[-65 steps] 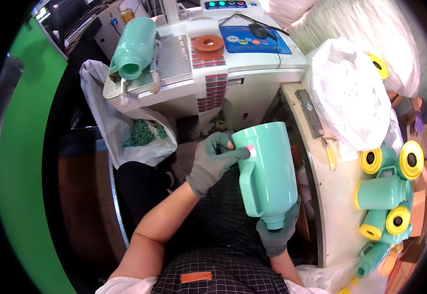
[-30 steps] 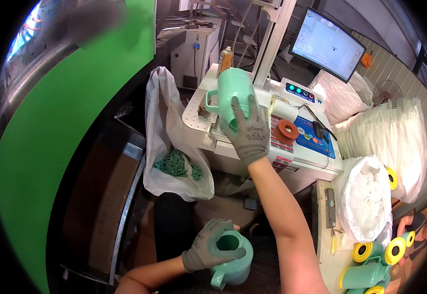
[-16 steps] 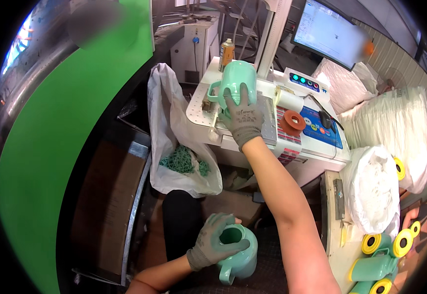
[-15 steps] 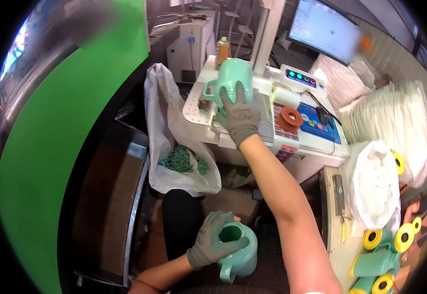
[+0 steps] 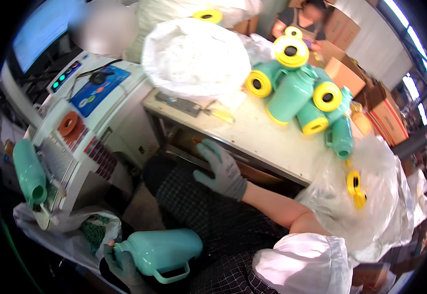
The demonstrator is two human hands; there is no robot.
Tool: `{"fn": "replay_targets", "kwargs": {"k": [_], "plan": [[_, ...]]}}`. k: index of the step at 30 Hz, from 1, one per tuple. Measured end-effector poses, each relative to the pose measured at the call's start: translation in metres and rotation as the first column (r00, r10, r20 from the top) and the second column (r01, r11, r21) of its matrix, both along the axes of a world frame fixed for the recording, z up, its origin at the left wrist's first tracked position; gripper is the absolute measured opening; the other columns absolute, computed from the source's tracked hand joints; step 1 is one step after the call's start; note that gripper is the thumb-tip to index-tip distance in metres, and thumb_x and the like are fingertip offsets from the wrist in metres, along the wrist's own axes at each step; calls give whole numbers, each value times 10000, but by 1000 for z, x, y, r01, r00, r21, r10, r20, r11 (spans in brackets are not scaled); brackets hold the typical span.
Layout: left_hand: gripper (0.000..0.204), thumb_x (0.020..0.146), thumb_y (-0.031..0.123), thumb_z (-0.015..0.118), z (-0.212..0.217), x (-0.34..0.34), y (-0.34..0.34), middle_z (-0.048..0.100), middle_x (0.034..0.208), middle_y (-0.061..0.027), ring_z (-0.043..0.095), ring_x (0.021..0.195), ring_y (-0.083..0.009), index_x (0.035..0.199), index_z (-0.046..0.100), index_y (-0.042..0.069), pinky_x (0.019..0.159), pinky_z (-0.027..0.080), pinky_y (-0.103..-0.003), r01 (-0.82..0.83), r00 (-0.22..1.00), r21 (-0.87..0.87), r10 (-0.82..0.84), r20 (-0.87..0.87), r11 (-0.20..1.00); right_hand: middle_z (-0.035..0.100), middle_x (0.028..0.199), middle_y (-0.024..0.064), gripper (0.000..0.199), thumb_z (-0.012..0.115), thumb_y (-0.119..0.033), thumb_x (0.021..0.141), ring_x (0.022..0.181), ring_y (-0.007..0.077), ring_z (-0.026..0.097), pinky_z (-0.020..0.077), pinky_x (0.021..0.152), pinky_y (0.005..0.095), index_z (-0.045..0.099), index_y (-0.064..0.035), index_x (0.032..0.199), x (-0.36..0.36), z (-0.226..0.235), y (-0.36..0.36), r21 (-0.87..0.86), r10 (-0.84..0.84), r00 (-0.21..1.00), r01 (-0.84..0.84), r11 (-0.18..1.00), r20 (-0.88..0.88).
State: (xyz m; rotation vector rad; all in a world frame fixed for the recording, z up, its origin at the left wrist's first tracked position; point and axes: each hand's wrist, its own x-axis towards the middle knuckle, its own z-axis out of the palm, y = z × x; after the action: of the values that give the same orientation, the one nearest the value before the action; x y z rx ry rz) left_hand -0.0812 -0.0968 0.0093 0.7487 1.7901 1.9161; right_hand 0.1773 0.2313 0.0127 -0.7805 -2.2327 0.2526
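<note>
In a grey glove, my left hand [image 5: 122,266] grips the neck of a green jug with a side handle [image 5: 160,250]. That jug lies on its side across my lap, mouth toward the left. My right hand [image 5: 221,171], gloved too, is raised over my knees beside the table edge, fingers apart and holding nothing. A second green jug [image 5: 29,169] lies on the bench machine at the left, its mouth facing me. On the table, a green jug with a yellow base [image 5: 292,95] stands among several others with yellow bases.
The white machine [image 5: 120,105] bears an orange ring [image 5: 69,124] and a blue control panel [image 5: 100,90]. A white sack [image 5: 196,59] sits on the table [image 5: 267,149]. Clear plastic bags [image 5: 370,206] hang at the right; a co-worker [image 5: 304,22] is behind, near cardboard boxes [image 5: 382,112].
My view has swung right toward the table. My right hand has let go of the jug on the machine and drawn back. The jug in my left hand has tipped onto its side.
</note>
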Motion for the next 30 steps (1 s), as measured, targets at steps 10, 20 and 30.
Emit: {"fn": "replay_targets", "kwargs": {"k": [10, 20, 30], "plan": [[435, 1066, 245, 652, -21, -28, 49, 557, 1422, -247, 635, 1262, -365, 1345, 590, -83, 1000, 603, -416, -3, 394, -232, -212, -894, 973, 598, 1149, 218, 321, 702, -250, 961, 1097, 402, 587, 479, 925, 511, 595, -25, 1164, 492, -18, 14, 171, -982, -30, 983, -63, -186], [460, 1064, 194, 633, 4, -2, 82, 643, 1296, -115, 621, 1122, -176, 1429, 544, -72, 938, 531, -312, 122, 962, -76, -136, -235, 990, 627, 1309, 92, 396, 774, -342, 906, 1225, 328, 598, 549, 928, 485, 637, -151, 1225, 520, -33, -40, 227, -847, -302, 948, -221, 436], [448, 1049, 165, 644, 14, -15, 90, 643, 1264, -102, 619, 1110, -182, 1446, 529, -8, 973, 518, -340, 206, 970, -156, -223, -99, 966, 716, 1202, 272, 710, 871, -460, 838, 1094, 395, 722, 563, 918, 456, 606, 53, 1250, 637, 159, 38, -394, -688, -456, 881, -260, -565]]}}
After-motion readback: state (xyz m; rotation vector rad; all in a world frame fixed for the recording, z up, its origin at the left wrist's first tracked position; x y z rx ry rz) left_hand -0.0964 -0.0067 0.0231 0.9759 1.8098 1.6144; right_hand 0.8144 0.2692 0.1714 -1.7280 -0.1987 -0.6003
